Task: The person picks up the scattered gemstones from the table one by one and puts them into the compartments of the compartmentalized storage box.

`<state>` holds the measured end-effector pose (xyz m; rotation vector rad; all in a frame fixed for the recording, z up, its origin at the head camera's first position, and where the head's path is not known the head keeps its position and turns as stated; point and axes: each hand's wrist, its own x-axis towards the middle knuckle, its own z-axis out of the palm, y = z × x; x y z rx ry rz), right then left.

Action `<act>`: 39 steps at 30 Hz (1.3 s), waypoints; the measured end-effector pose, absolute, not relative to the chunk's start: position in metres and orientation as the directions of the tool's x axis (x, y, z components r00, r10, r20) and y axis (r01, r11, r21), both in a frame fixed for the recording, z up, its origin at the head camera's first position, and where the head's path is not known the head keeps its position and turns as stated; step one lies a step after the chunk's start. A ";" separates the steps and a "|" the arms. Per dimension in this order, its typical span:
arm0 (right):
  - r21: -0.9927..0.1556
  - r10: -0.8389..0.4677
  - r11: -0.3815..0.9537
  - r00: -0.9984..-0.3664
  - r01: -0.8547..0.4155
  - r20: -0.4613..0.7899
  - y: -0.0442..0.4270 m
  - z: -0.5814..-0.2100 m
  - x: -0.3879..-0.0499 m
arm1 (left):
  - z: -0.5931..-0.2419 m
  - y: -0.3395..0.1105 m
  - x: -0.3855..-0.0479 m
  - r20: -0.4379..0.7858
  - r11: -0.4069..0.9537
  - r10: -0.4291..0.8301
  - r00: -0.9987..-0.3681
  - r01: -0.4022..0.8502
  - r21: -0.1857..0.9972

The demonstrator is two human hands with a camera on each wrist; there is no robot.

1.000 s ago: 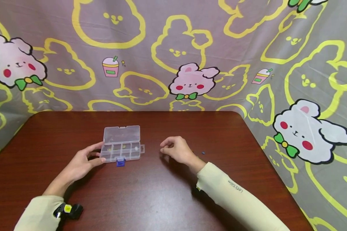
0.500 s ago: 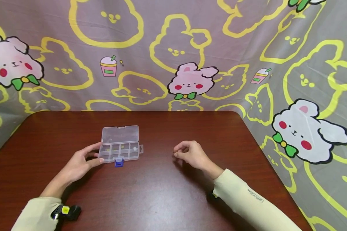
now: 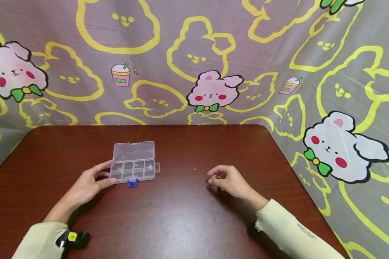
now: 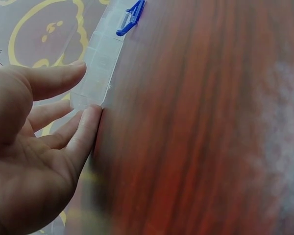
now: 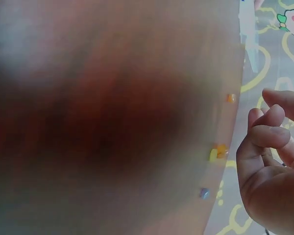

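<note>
My left hand holds the left end of a clear plastic compartment box, thumb at the front corner and fingers along the side. The box's lid stands raised at the back, and a few small bits lie in its compartments. In the left wrist view, fingertips touch the box's end. To the right, my right hand hovers low with fingers bent and thumb apart, nothing visible between them. Beneath its fingers is a small yellowish bead. A small orange bead lies left of that hand.
A blue latch hangs at the box's front. In the right wrist view, an orange bead, a yellow bead and a blue-grey bead lie on the table. A patterned cloth hangs behind the brown table.
My right hand has moved right and towards me, its fingers parting; an orange bead now shows where its fingertips were. My left hand stays at the box.
</note>
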<state>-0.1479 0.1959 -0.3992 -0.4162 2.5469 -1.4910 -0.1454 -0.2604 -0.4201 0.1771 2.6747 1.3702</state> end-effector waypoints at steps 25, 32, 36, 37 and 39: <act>-0.849 -0.259 0.501 -0.965 -0.165 0.035 0.252 -0.407 -0.155 | -0.420 -0.262 -0.146 -0.052 0.559 0.167 -0.985 0.051 0.827; -0.840 -0.237 0.527 -0.972 -0.129 0.001 0.259 -0.407 -0.165 | -0.419 -0.262 -0.146 -0.058 0.555 0.169 -0.984 0.046 0.830; -0.836 -0.233 0.536 -0.972 -0.118 -0.012 0.259 -0.408 -0.169 | -0.419 -0.262 -0.145 -0.057 0.559 0.165 -0.985 0.046 0.828; -0.835 -0.229 0.538 -0.973 -0.116 -0.012 0.259 -0.408 -0.170 | -0.419 -0.262 -0.145 -0.057 0.560 0.165 -0.985 0.046 0.827; -0.824 -0.221 0.556 -0.975 -0.112 -0.016 0.258 -0.410 -0.172 | -0.418 -0.262 -0.145 -0.057 0.561 0.165 -0.985 0.046 0.826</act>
